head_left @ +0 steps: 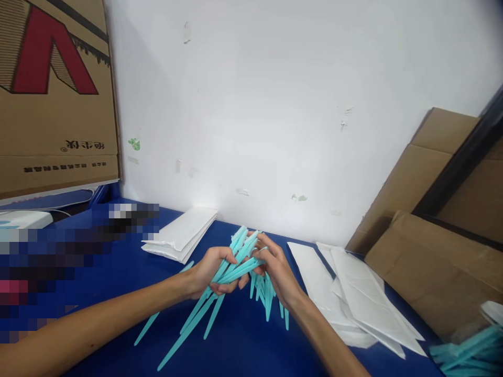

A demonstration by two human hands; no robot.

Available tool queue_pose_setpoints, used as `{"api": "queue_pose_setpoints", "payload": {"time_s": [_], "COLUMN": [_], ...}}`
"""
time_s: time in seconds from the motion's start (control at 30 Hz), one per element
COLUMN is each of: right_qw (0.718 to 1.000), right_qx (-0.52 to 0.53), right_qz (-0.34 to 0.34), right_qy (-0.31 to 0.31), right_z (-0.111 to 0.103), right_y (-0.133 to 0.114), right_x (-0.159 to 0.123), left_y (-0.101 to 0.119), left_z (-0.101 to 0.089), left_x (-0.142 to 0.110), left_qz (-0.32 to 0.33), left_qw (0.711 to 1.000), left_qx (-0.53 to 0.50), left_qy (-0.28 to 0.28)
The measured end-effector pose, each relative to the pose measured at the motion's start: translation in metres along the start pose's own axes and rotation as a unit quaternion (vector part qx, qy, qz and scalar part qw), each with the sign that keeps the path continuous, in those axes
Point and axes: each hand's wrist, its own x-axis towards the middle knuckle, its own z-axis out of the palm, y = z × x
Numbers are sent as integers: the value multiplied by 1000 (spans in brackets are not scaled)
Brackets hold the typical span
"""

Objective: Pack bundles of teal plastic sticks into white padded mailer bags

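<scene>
My left hand (220,269) is wrapped round a bundle of turquoise plastic sticks (231,271), long, flat and tapering to narrow ends. Their thin tips point down and left, toward me. My right hand (275,259) is closed at the upper part of the same bundle, its fingers bent round the wide ends. Below it, more turquoise sticks (268,298) lie in a loose group on the blue table. One stick (146,330) lies apart under my left forearm. The palms' insides are partly hidden by the sticks.
Folded white packets (183,230) lie at the back left, and more white packets (361,298) at the right. Brown cardboard (436,277) leans at the right, above other turquoise sticks (471,351). A large carton (58,115) stands at the left. The white wall (251,104) borders the blue table (118,272).
</scene>
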Motion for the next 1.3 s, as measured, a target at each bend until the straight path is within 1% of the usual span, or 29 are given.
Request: {"api": "queue_pose_setpoints", "payload": {"time_s": [0.1, 0.33, 0.5, 0.7, 1.07, 1.3], "right_qw": [1000, 999, 999, 995, 994, 995], "right_qx": [11, 9, 31, 75, 96, 85], "right_qz": [4, -9, 7, 20, 43, 23], "right_qy": [-12, -37, -29, -64, -43, -45], "right_z": [-1, -3, -3, -7, -6, -4], "right_y": [1, 1, 2, 1, 0, -1], "right_x": [0, 0, 0, 0, 0, -1], "left_y": [0, -1, -3, -3, -3, -2], "left_z": [-1, -2, -5, -7, -6, -7], "left_x": [1, 1, 1, 1, 1, 2], "left_qz": [-4, -8, -12, -7, -7, -27], "left_qw": [1000, 1000, 1000, 1000, 1000, 999], "left_qx": [-5, -1, -6, 1, 15, 20], "left_qy": [1, 2, -14, -18, -19, -35]}}
